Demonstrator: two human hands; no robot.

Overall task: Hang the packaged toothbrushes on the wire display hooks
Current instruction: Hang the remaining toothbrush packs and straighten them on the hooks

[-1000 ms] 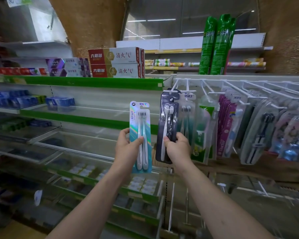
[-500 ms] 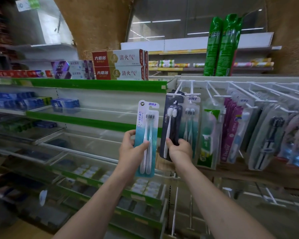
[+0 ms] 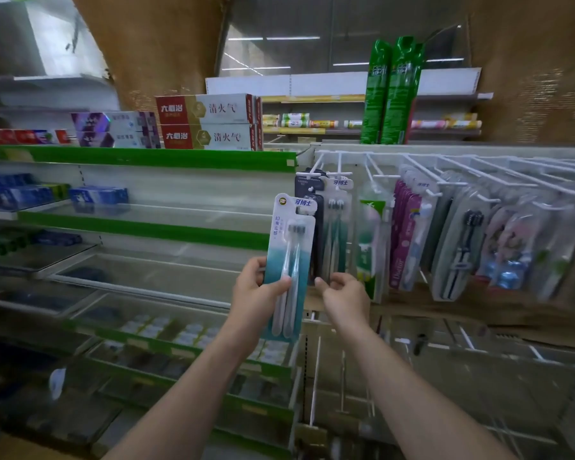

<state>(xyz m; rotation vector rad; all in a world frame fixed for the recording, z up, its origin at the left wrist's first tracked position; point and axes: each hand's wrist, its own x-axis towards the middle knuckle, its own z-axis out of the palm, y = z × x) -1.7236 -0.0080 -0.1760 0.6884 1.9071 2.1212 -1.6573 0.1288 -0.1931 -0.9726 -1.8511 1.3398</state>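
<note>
My left hand [image 3: 256, 293] is shut on a white-and-teal toothbrush pack [image 3: 291, 247] and holds it upright, just left of the wire hooks [image 3: 332, 175]. A dark toothbrush pack [image 3: 317, 234] hangs from the leftmost hook, mostly hidden behind the teal pack. My right hand [image 3: 344, 297] sits at the dark pack's lower end, thumb and curled fingers pinching its bottom edge. A matching pale pack [image 3: 339, 220] hangs on the neighbouring hook.
Several more packs, purple [image 3: 405, 234] and grey [image 3: 458, 250], fill the white hooks running right. Green-edged shelves [image 3: 146, 159] with toothpaste boxes [image 3: 210, 122] stand on the left. Two tall green bags [image 3: 392, 91] rise behind the hook rail. Glass-fronted bins lie below.
The teal pack in my left hand has risen and moved right, now overlapping the dark pack. My right hand has slid down to the dark pack's bottom edge as it hangs on the hook.
</note>
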